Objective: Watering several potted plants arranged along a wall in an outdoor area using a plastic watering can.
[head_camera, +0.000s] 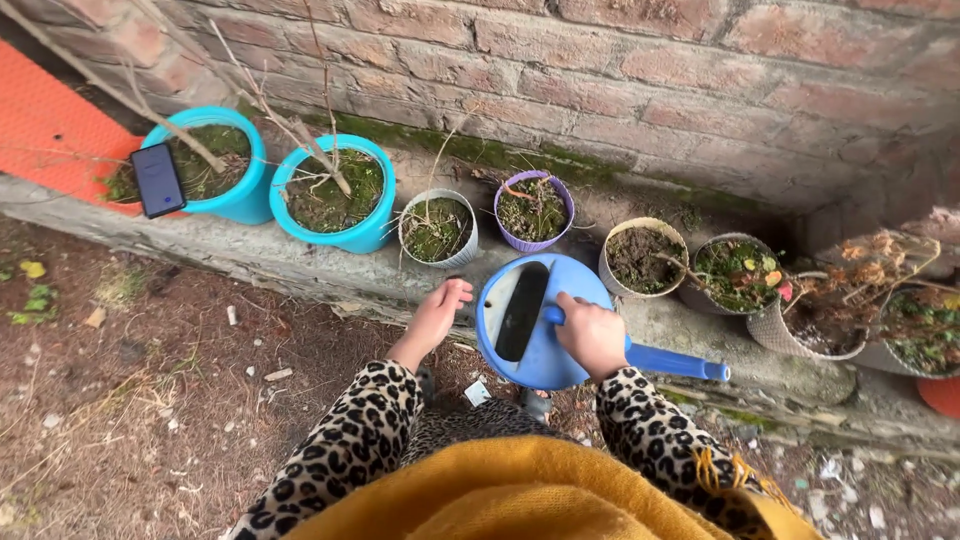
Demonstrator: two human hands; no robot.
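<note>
My right hand (592,335) grips the handle of a blue plastic watering can (530,325), held level in front of me with its spout (675,362) pointing right. My left hand (437,313) hovers just left of the can with fingers loosely apart, holding nothing, above the edge of a concrete ledge (300,265). On the ledge beyond the can stand a small grey pot (438,228), a purple pot (534,210) and a beige pot (643,258), each filled with soil.
Two large turquoise pots (335,195) with bare twigs stand at the left; a dark phone (158,180) leans on the leftmost one. More pots with plants (735,272) line the right. A brick wall (620,70) rises behind. Dirt ground (150,400) lies below.
</note>
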